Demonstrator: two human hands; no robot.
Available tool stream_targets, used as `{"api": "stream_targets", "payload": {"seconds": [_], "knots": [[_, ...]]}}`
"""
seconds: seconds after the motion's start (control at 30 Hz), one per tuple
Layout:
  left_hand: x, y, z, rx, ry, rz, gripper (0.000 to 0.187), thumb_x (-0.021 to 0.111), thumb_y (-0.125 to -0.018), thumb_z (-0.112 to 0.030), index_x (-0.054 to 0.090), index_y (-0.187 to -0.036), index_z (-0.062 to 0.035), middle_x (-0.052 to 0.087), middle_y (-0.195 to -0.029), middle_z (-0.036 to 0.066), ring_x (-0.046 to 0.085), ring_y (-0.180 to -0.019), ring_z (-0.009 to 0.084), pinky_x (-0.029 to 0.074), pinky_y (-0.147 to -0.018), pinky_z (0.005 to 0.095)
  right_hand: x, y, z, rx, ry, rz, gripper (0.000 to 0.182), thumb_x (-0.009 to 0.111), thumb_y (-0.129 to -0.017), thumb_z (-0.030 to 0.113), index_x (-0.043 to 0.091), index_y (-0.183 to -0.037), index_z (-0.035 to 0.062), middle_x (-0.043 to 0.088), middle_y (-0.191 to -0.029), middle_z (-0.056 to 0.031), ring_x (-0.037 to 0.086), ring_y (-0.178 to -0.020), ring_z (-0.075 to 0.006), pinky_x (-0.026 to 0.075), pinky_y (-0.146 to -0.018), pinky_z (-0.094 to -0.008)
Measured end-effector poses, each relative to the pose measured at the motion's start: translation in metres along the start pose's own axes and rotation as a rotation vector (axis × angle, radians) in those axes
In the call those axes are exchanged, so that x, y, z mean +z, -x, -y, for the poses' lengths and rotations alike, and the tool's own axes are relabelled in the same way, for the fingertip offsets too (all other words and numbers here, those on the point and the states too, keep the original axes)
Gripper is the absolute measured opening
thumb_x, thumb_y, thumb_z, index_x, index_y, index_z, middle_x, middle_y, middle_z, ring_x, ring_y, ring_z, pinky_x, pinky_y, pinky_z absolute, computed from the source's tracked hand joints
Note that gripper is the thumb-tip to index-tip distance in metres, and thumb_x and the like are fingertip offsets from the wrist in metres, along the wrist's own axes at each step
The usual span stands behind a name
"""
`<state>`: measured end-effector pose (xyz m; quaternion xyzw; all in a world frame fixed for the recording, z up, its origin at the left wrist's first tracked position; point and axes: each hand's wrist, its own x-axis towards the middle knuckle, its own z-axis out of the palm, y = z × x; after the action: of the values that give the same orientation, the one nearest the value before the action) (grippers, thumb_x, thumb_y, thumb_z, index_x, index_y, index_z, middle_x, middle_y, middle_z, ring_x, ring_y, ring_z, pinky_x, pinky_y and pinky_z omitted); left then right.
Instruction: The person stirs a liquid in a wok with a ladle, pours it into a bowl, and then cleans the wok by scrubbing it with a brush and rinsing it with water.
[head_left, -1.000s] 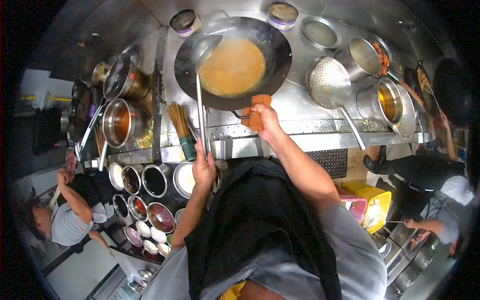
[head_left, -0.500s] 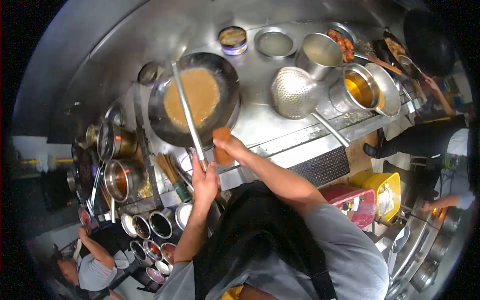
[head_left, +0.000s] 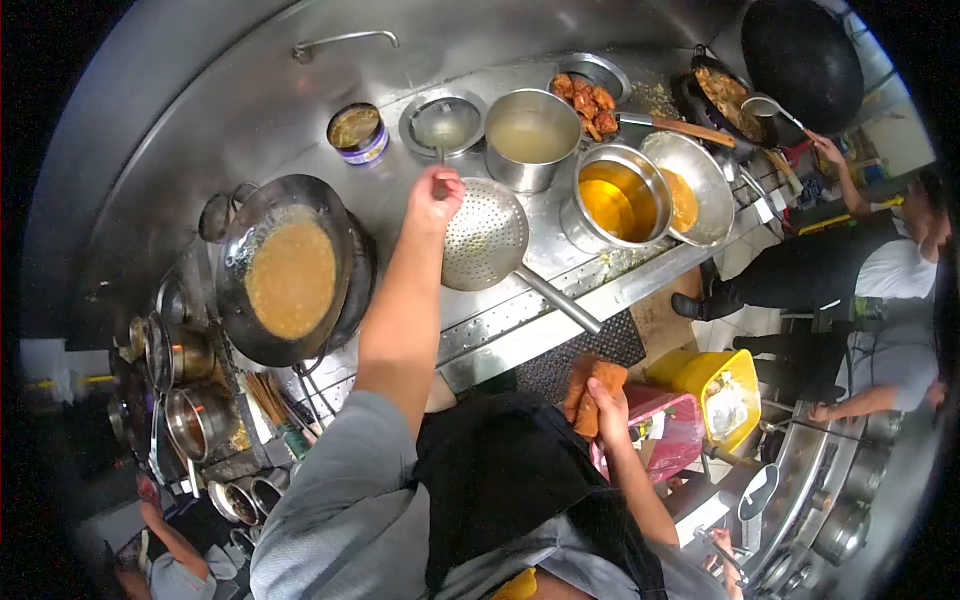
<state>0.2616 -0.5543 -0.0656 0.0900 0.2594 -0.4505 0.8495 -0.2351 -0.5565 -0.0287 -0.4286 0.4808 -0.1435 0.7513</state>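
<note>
My left hand [head_left: 434, 198] reaches over the steel worktop, fingers closed around the thin metal handle of a ladle [head_left: 441, 148]. The ladle's round bowl rests in a shallow steel dish [head_left: 466, 105]; most of the handle is hidden by the hand. Just below that forearm's reach lies a large perforated strainer [head_left: 485, 240], its handle pointing toward the front edge. My right hand [head_left: 609, 408] is low by my apron, gripping a folded orange-brown cloth [head_left: 590, 385]. To the left, a black wok [head_left: 240, 215] holds a light brown sauce [head_left: 292, 275].
A pot of cloudy liquid [head_left: 530, 135], a pot of amber oil [head_left: 617, 203] and a steel bowl [head_left: 712, 190] stand right of the strainer. Behind is a labelled tin [head_left: 357, 132]. Yellow [head_left: 735, 380] and pink [head_left: 672, 435] bins stand below. Co-workers are at both sides.
My left hand has carried the ladle from over the wok to the steel dish. My right hand has drawn back with the cloth toward the lower right. The view has shifted right.
</note>
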Motion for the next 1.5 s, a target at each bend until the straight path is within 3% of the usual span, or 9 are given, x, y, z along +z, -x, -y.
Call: {"api": "stream_targets", "payload": {"seconds": [0.1,0.23,0.3,0.43,0.67,0.97,1.17,1.33,1.5], "knots": [[-0.019,0.044,0.016,-0.041,0.313,0.113,0.012,0.056,-0.083,0.001,0.05,-0.075,-0.0069,0.049,-0.064,0.001,0.05,-0.051,0.0131,0.043,-0.047,0.0243,-0.019,0.001,0.005,0.009,-0.058,0.045,0.034,0.064,-0.095,0.021,0.055,-0.121,0.0015,0.064,-0.106,-0.0069,0.063,-0.091,-0.0172,0.052,-0.081,-0.0318],[-0.047,0.107,0.049,0.074,-0.388,-0.055,0.011,0.057,-0.084,-0.005,0.057,-0.095,-0.008,0.05,-0.064,0.0,0.049,-0.048,0.0097,0.042,-0.042,0.0244,-0.015,-0.01,0.021,0.033,-0.013,0.09,0.034,0.064,-0.095,0.022,0.054,-0.12,0.0012,0.064,-0.103,-0.007,0.063,-0.089,-0.0176,0.052,-0.079,-0.0319],[-0.048,0.141,0.06,0.351,-0.91,-0.279,0.052,0.054,-0.083,-0.003,0.048,-0.134,-0.0043,0.051,-0.064,0.0,0.048,-0.046,0.0106,0.041,-0.038,0.0277,-0.015,-0.021,0.025,0.08,0.029,0.138,0.035,0.065,-0.095,0.023,0.054,-0.12,0.001,0.064,-0.103,-0.0062,0.063,-0.089,-0.0165,0.052,-0.079,-0.0313],[-0.074,0.175,0.04,0.443,-1.312,-0.312,0.079,0.052,-0.082,-0.005,0.02,-0.155,-0.0077,0.054,-0.065,0.002,0.049,-0.046,0.0127,0.039,-0.036,0.0312,0.0,-0.04,0.016,0.034,0.163,0.298,0.038,0.068,-0.093,0.022,0.054,-0.12,0.0002,0.063,-0.104,-0.0056,0.061,-0.092,-0.0145,0.05,-0.082,-0.0305],[-0.154,0.294,0.077,0.952,-1.872,-0.435,0.063,0.055,-0.089,-0.009,0.034,-0.148,-0.0082,0.064,-0.08,0.017,0.064,-0.071,0.0293,0.052,-0.068,0.0417,0.048,-0.04,-0.016,-0.021,0.366,0.559,0.048,0.074,-0.087,0.021,0.052,-0.124,0.0005,0.063,-0.108,-0.0072,0.061,-0.095,-0.0162,0.051,-0.084,-0.0318],[-0.225,0.522,0.08,0.767,-1.774,-0.531,0.056,0.06,-0.089,-0.008,0.042,-0.142,-0.0103,0.063,-0.082,0.02,0.062,-0.075,0.039,0.05,-0.069,0.0438,0.172,0.023,-0.162,-0.04,0.587,0.823,0.045,0.072,-0.083,0.012,0.055,-0.124,0.0009,0.066,-0.109,-0.0104,0.063,-0.1,-0.0206,0.051,-0.088,-0.0338],[-0.268,0.714,0.145,0.522,-1.275,-0.742,0.066,0.057,-0.094,-0.005,0.029,-0.153,-0.0125,0.046,-0.067,-0.001,0.045,-0.058,0.0055,0.039,-0.055,0.025,0.256,0.101,-0.265,0.08,0.614,0.966,0.041,0.071,-0.084,0.014,0.058,-0.121,0.003,0.067,-0.106,-0.0084,0.065,-0.095,-0.0204,0.051,-0.084,-0.0349],[-0.34,0.787,0.192,0.809,-1.466,-0.964,0.068,0.057,-0.091,-0.004,0.031,-0.153,-0.0169,0.067,-0.107,0.016,0.065,-0.093,0.0241,0.048,-0.086,0.0294,0.305,0.136,-0.349,0.141,0.633,0.974,0.041,0.074,-0.084,0.018,0.06,-0.12,0.0041,0.068,-0.104,-0.007,0.065,-0.091,-0.0199,0.052,-0.081,-0.0348],[-0.356,0.799,0.193,0.618,-1.41,-1.223,0.067,0.057,-0.09,-0.009,0.032,-0.152,-0.0179,0.064,-0.088,0.024,0.067,-0.081,0.0353,0.051,-0.076,0.0372,0.331,0.172,-0.386,0.185,0.672,0.829,0.037,0.076,-0.082,0.013,0.061,-0.115,0.0042,0.068,-0.102,-0.0071,0.065,-0.089,-0.0193,0.053,-0.078,-0.0353]]}}
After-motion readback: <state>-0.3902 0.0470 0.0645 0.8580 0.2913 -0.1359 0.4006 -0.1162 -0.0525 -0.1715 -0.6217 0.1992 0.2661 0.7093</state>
